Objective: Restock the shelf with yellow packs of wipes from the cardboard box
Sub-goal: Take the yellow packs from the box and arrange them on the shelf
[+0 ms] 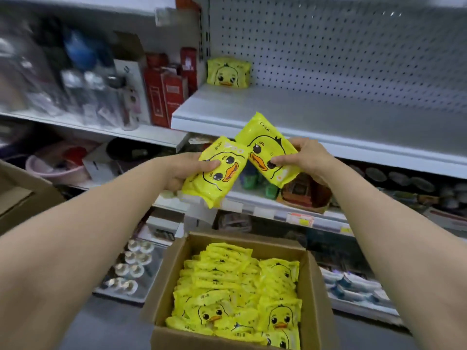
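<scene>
- Your left hand (187,170) is clasped around a yellow pack (214,173), thumb across the duck's face and fingers underneath; that pinch suits a soft, floppy pouch, since it carries the flat side rather than a corner.
- Your right hand (305,160) grips a second pack (265,150) the same way, thumb on the printed front. This one is tilted with its upper end towards the shelf.
- The two packs overlap a little where their inner edges meet, between your hands. You hold them face-up towards yourself, which I judge lets you check that the duck will face outward once they are set down.
- Both sit just below the front lip of the white shelf (316,117), not yet on it. One in each hand probably halves the trips you need.
- A single shelved pack (228,72) stands upright at the far left of that shelf, against the pegboard back (341,51). It likely marks where the row starts, so the next packs would go just beside it, standing the same way.
- The rest of that shelf board lies bare to the right.
- The cardboard box (316,299) stands open directly below your arms, still packed with yellow packs, so the restocking looks barely begun.
- Red cartons (166,92) on the neighbouring shelf stand close to the shelved pack.
</scene>
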A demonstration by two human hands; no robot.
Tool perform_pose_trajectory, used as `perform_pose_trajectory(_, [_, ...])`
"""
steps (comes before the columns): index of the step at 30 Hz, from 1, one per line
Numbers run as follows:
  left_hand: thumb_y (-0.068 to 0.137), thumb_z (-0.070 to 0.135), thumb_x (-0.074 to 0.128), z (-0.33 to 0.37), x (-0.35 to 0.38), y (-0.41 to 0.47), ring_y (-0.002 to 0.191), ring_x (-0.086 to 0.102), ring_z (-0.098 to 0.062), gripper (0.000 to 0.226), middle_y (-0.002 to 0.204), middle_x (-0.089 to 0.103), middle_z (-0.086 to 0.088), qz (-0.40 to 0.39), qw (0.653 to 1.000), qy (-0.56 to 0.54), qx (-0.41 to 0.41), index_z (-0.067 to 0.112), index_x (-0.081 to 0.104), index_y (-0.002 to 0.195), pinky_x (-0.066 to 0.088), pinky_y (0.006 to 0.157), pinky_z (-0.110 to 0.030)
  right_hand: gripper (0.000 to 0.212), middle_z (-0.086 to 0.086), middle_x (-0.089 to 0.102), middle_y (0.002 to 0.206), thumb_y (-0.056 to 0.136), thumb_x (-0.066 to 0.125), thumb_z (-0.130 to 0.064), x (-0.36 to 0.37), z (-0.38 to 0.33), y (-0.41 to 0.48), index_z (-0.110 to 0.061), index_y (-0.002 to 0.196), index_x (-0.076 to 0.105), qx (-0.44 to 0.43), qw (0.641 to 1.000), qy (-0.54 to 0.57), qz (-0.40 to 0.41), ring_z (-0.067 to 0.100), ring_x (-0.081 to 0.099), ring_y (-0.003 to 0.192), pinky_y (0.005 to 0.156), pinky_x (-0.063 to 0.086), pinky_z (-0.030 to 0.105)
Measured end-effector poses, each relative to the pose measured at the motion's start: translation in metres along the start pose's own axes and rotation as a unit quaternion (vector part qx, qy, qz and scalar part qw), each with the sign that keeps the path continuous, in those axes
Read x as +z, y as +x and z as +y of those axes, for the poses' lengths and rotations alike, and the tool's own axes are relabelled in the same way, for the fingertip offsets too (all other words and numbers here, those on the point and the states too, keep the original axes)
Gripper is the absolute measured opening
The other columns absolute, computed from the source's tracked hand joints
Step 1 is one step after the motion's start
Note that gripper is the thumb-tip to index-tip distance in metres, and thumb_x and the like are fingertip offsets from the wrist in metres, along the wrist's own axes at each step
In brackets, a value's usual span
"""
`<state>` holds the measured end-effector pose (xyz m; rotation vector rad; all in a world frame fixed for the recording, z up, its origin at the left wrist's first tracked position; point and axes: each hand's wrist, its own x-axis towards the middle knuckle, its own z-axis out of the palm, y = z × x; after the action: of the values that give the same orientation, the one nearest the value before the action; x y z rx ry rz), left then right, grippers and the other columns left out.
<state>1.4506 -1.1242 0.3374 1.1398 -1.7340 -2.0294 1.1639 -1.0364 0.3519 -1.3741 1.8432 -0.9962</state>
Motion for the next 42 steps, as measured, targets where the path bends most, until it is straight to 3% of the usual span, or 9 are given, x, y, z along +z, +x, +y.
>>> perform_pose_trajectory(3, [0.092, 0.031, 0.062, 0.033, -0.012, 0.014, 0.066, 0.071, -0.015, 0.034, 0.085, 0.075, -0.005, 0.040, 0.998, 0.017, 0.037, 0.006, 0.059, 0.115, 0.056, 0.056, -0.025, 0.031, 0.002, 0.076, 0.083, 0.067, 0.090, -0.017, -0.011, -0.021, 0.019, -0.015, 0.093, 0.074, -0.017, 0.999, 0.023, 0.041, 0.017, 0.072, 0.072, 0.069, 0.060, 0.032])
perform_pose_trajectory(7, [0.071, 0.022, 0.077, 0.080, -0.037, 0.036, 0.080, 0.070, -0.024, 0.056, 0.102, 0.072, -0.015, -0.015, 0.999, 0.037, 0.026, -0.001, 0.061, 0.120, 0.058, 0.070, -0.032, 0.041, 0.000, 0.075, 0.088, 0.064, 0.092, -0.020, -0.022, -0.036, 0.053, -0.017, 0.096, 0.068, -0.029, 0.993, 0.041, 0.111, 0.012, 0.071, 0.074, 0.068, 0.058, 0.028])
perform_pose_trajectory(10, [0.073, 0.010, 0.075, 0.115, -0.056, 0.063, 0.088, 0.072, -0.026, 0.050, 0.108, 0.072, -0.015, -0.017, 0.995, 0.095, 0.011, 0.002, 0.062, 0.120, 0.060, 0.078, -0.035, 0.058, 0.001, 0.075, 0.093, 0.056, 0.095, -0.029, -0.027, -0.046, 0.087, -0.015, 0.102, 0.064, -0.016, 0.986, 0.027, 0.162, 0.020, 0.072, 0.085, 0.079, 0.059, 0.041])
perform_pose_trajectory(16, [0.077, 0.019, 0.082, 0.169, -0.107, 0.131, 0.086, 0.067, -0.016, 0.028, 0.090, 0.073, 0.002, 0.054, 0.954, 0.294, -0.009, 0.010, 0.067, 0.098, 0.051, 0.084, -0.030, 0.054, -0.003, 0.062, 0.097, 0.061, 0.092, -0.039, -0.035, -0.080, 0.160, -0.021, 0.100, 0.059, -0.028, 0.964, -0.091, 0.247, 0.019, 0.058, 0.087, 0.070, 0.038, 0.025])
perform_pose_trajectory(20, [0.057, 0.046, 0.090, 0.190, -0.152, 0.179, 0.111, 0.062, -0.018, 0.084, 0.125, 0.065, 0.003, 0.066, 0.870, 0.488, 0.018, 0.025, 0.057, 0.132, 0.050, 0.100, -0.038, 0.042, -0.003, 0.067, 0.100, 0.067, 0.088, -0.033, -0.036, -0.088, 0.202, -0.023, 0.100, 0.065, -0.038, 0.957, -0.119, 0.262, 0.019, 0.061, 0.090, 0.073, 0.042, 0.028])
perform_pose_trajectory(25, [0.065, 0.047, 0.086, 0.211, -0.181, 0.231, 0.120, 0.057, -0.023, 0.086, 0.135, 0.057, -0.001, 0.086, 0.808, 0.579, 0.066, 0.024, 0.049, 0.140, 0.047, 0.103, -0.041, 0.033, -0.005, 0.074, 0.085, 0.062, 0.091, -0.029, -0.029, -0.082, 0.231, -0.024, 0.087, 0.070, -0.049, 0.977, -0.097, 0.185, 0.020, 0.071, 0.084, 0.078, 0.056, 0.039])
perform_pose_trajectory(29, [0.069, 0.046, 0.084, 0.222, -0.196, 0.270, 0.121, 0.055, -0.024, 0.083, 0.138, 0.055, -0.003, 0.084, 0.771, 0.623, 0.097, 0.023, 0.047, 0.140, 0.047, 0.100, -0.036, 0.029, -0.002, 0.076, 0.086, 0.067, 0.090, -0.016, -0.014, -0.079, 0.238, -0.019, 0.090, 0.073, -0.032, 0.994, -0.064, 0.087, 0.019, 0.073, 0.083, 0.075, 0.058, 0.035])
perform_pose_trajectory(34, [0.068, 0.047, 0.084, 0.235, -0.206, 0.305, 0.121, 0.052, -0.029, 0.096, 0.139, 0.050, -0.008, 0.110, 0.721, 0.669, 0.145, 0.013, 0.037, 0.144, 0.046, 0.092, -0.034, 0.031, -0.005, 0.076, 0.087, 0.067, 0.089, -0.015, -0.003, -0.082, 0.261, -0.021, 0.094, 0.074, -0.017, 0.994, -0.077, 0.077, 0.012, 0.073, 0.080, 0.074, 0.057, 0.030])
perform_pose_trajectory(42, [0.066, 0.036, 0.088, 0.235, -0.228, 0.348, 0.112, 0.047, -0.027, 0.077, 0.122, 0.051, -0.011, 0.149, 0.711, 0.625, 0.285, 0.011, 0.046, 0.124, 0.041, 0.079, -0.032, 0.034, -0.019, 0.072, 0.081, 0.065, 0.091, -0.023, 0.008, -0.098, 0.309, -0.034, 0.090, 0.071, -0.038, 0.985, -0.157, 0.063, -0.007, 0.066, 0.073, 0.064, 0.047, 0.012])
